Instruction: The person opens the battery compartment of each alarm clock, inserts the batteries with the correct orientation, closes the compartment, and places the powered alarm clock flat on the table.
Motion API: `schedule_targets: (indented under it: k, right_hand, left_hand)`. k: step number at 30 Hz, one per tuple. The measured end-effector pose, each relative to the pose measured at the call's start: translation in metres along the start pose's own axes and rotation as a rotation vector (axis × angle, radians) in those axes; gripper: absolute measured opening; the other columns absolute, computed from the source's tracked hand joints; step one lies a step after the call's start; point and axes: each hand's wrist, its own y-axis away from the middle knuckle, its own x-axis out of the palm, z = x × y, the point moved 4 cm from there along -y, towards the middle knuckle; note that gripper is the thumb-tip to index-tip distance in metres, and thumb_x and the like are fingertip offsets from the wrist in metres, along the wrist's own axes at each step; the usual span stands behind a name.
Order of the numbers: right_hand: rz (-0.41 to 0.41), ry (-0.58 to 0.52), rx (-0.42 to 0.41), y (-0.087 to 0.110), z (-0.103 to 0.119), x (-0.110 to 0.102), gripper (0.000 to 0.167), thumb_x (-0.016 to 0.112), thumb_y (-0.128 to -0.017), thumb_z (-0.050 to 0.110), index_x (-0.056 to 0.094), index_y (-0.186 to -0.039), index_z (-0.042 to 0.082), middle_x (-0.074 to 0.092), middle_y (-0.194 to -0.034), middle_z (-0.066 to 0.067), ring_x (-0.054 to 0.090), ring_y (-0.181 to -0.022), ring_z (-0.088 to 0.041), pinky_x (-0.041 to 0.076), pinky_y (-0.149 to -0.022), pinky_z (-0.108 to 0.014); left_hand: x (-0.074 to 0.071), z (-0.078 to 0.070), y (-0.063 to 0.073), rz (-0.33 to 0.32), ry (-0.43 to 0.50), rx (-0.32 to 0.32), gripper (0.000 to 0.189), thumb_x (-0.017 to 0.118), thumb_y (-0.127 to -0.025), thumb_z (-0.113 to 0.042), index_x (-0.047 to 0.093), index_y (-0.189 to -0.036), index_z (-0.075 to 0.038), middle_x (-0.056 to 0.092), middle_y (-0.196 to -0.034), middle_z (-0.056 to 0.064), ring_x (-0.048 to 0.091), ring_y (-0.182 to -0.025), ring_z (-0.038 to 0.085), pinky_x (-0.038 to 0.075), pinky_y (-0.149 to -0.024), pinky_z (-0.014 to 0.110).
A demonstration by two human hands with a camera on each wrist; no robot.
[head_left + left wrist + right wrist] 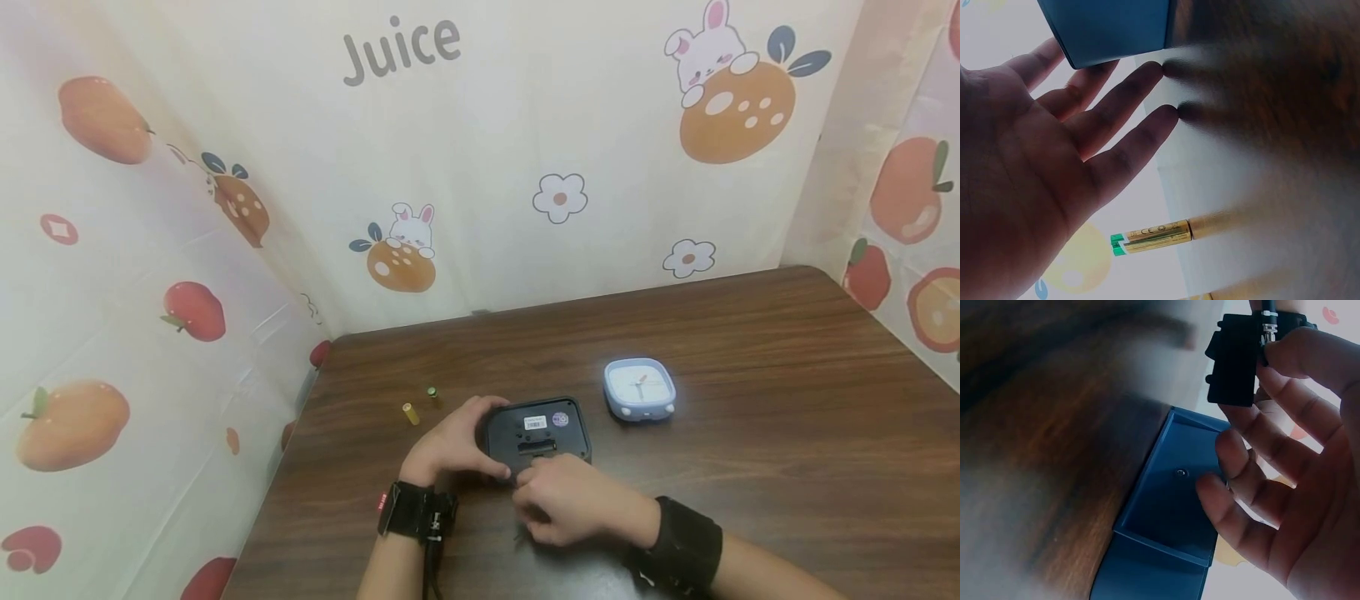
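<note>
A rounded black clock (512, 440) lies back side up, showing stickers, small knobs and a dark battery slot. My left hand (453, 442) grips its left end, thumb on the near side and fingers on the far side; two fingertips reach the table in the left wrist view. My right hand (573, 500) is at the near edge of the clock with bent fingers. Between its thumb and fingers it pinches a small black battery cover (1233, 369) with tabs, hidden in the head view. Two gold batteries with green ends, one lying (411, 414) and one upright (432, 392), are left of the clock.
A light-blue alarm clock (640, 388) lies face up to the right of the black one. The brown wooden table (787, 433) meets printed curtains (487, 150) at the back and sides. Black straps with a camera and cable (423, 512) sit on the wrists.
</note>
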Motion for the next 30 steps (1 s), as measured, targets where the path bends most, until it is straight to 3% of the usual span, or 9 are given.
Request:
schedule_targets:
  k: [12,19,30]
  right_hand:
    - [-0.022,0.054,0.0,0.0,0.004,0.009,0.014,0.071,-0.078,0.029,0.059,-0.072,0.029,0.049,-0.071,0.018,0.041,-0.059,0.005,0.032,-0.052,-0.011]
    - [0.036,-0.01,0.04,0.0,0.002,0.013,0.011,0.071,-0.079,0.026,0.062,-0.075,0.03,0.049,-0.071,0.019,0.041,-0.059,0.006,0.034,-0.054,-0.012]
    - [0.066,-0.054,0.029,0.0,0.002,0.014,0.012,0.071,-0.08,0.023,0.061,-0.075,0.029,0.049,-0.069,0.02,0.04,-0.058,0.007,0.034,-0.053,-0.01]
  left_hand:
    - [0.001,0.003,-0.001,-0.005,-0.001,0.007,0.093,0.088,-0.054,-0.049,0.044,-0.135,-0.038,0.051,-0.128,-0.01,0.051,-0.107,0.013,0.044,-0.092,0.037]
    - [0.001,0.003,-0.001,-0.001,-0.01,0.003,0.091,0.088,-0.055,-0.049,0.044,-0.134,-0.039,0.051,-0.127,-0.01,0.05,-0.108,0.012,0.044,-0.092,0.037]
    - [0.001,0.002,0.0,0.002,-0.001,0.001,0.091,0.087,-0.055,-0.049,0.044,-0.134,-0.039,0.051,-0.13,-0.01,0.05,-0.111,0.012,0.044,-0.095,0.039]
